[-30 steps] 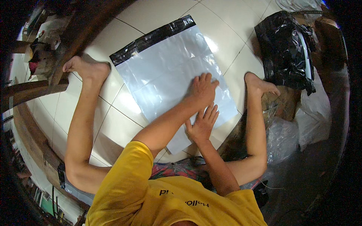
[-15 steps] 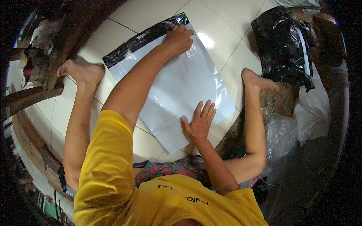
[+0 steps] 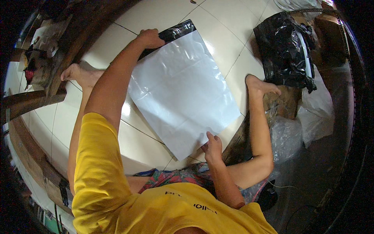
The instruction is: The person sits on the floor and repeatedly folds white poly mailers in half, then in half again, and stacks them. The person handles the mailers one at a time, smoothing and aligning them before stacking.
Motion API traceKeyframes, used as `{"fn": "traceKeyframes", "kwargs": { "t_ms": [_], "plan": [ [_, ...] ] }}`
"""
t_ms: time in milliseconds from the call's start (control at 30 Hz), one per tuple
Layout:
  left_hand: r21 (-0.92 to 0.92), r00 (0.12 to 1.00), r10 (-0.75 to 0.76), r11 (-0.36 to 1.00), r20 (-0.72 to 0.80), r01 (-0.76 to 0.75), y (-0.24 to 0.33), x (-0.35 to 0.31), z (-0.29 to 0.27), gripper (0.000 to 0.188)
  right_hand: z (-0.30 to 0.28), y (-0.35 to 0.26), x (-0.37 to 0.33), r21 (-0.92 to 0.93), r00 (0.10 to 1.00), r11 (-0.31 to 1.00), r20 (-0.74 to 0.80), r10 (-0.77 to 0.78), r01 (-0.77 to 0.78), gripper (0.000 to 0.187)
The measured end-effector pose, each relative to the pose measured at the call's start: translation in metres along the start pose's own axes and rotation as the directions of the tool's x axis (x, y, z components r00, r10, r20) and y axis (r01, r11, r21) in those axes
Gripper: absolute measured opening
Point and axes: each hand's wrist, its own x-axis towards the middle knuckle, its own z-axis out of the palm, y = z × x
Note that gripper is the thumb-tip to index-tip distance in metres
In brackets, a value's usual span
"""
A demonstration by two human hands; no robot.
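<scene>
A white plastic mailing bag (image 3: 179, 93) with a black band along its far edge lies flat on the tiled floor between my legs, turned at a slant. At that far band my left hand (image 3: 151, 38) is closed with curled fingers on the bag's edge, left of the middle. My right hand (image 3: 213, 148) pinches the near edge by its right part, thumb on top and fingers partly hidden under the plastic. Soft creases and shiny reflections run over the bag's white face.
To the right lies a bulky black plastic package (image 3: 282, 50), beside clear plastic wrapping (image 3: 286, 138) and a whitish plastic sheet (image 3: 317, 109). Brown cardboard (image 3: 286, 100) sits under my right foot. Wooden furniture legs (image 3: 35, 102) stand at the left.
My left hand has slid leftward along the black band. My right hand has gone from lying flat on the bag to pinching its near edge.
</scene>
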Motion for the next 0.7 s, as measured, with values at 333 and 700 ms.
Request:
{"fn": "traceKeyframes", "kwargs": {
  "t_ms": [333,700],
  "plan": [
    [-0.175,0.999,-0.038,0.984,-0.018,0.034,0.013,-0.007,-0.001,0.075,0.001,0.018,0.013,0.146,1.0,0.989,-0.016,0.009,-0.006,0.041],
    [-0.184,0.999,0.026,0.983,0.04,-0.018,0.01,-0.005,-0.004,0.066,0.016,0.012,-0.009,0.36,0.995,0.932,0.103,0.007,-0.044,0.037]
  ]
}}
